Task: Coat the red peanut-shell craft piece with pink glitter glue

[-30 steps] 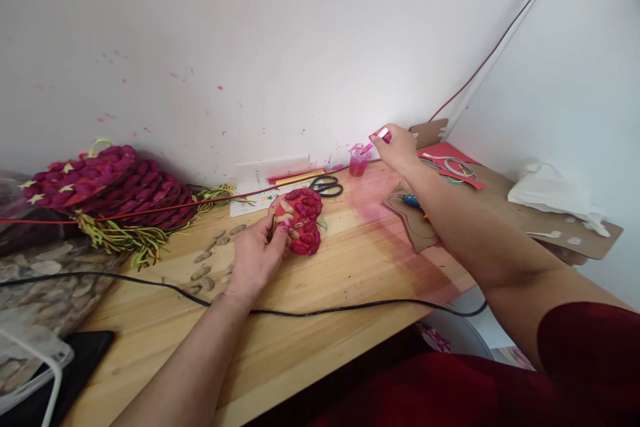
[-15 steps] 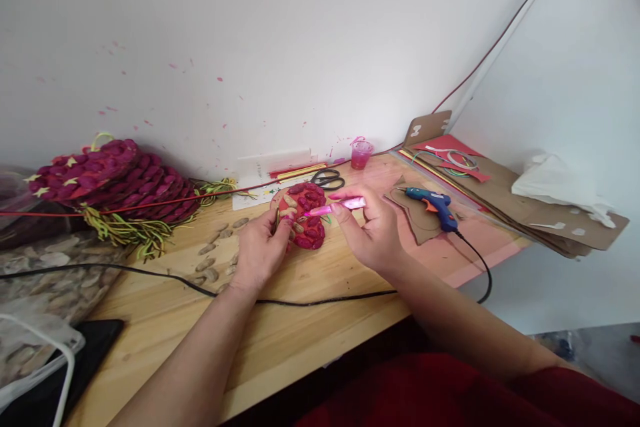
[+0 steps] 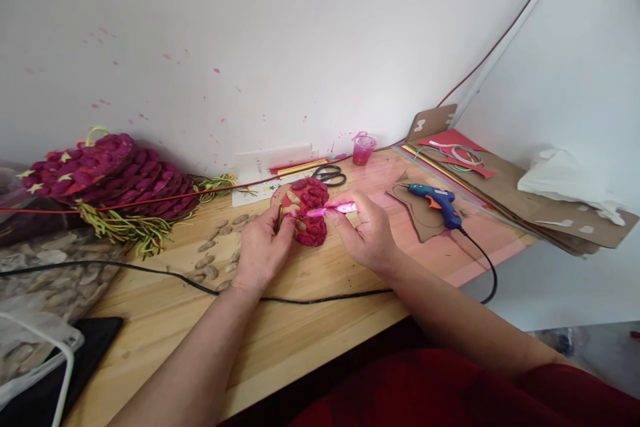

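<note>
A small round craft piece point(image 3: 306, 210), covered in red-painted shells with a few unpainted ones, rests on the wooden table point(image 3: 310, 320). My left hand point(image 3: 260, 250) is closed on its left edge and steadies it. My right hand point(image 3: 367, 233) pinches a pink brush point(image 3: 333, 209) whose tip touches the piece near its middle. A small plastic cup of pink paint point(image 3: 363, 149) stands by the wall behind.
A blue glue gun point(image 3: 434, 200) lies on a cardboard cutout to the right, its black cord point(image 3: 320, 297) running across the table front. Scissors point(image 3: 330, 177), loose shells point(image 3: 215, 260), a large red shell craft point(image 3: 110, 177), cardboard sheets point(image 3: 530, 207) and white tissue point(image 3: 565, 183) surround the work.
My right hand has come back from the paint cup at the wall with the brush and brought its tip onto the craft piece. My left hand has stayed on the piece.
</note>
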Tool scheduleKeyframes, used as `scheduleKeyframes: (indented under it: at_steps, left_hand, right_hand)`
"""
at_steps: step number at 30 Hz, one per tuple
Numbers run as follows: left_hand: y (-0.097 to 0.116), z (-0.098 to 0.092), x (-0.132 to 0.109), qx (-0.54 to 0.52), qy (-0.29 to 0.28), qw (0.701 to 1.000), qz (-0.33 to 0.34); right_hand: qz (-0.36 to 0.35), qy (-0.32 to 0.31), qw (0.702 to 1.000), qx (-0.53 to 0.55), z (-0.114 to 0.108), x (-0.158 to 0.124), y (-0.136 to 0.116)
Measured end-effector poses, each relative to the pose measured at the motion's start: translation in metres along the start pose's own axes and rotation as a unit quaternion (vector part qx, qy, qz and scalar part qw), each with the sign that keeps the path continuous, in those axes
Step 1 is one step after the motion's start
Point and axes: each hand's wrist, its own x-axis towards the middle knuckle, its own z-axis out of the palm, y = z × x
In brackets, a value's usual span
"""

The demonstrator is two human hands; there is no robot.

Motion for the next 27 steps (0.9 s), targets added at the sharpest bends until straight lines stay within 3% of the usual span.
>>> scheduleKeyframes:
  at_steps: [27]
  left_hand:
    - [-0.0002,0.0005,-0.0003,-0.026,-0.006,1.000,-0.013]
  right_hand:
    - [0.015,0.014,1.000,-0.012,-0.0044,0.0002,0.0045]
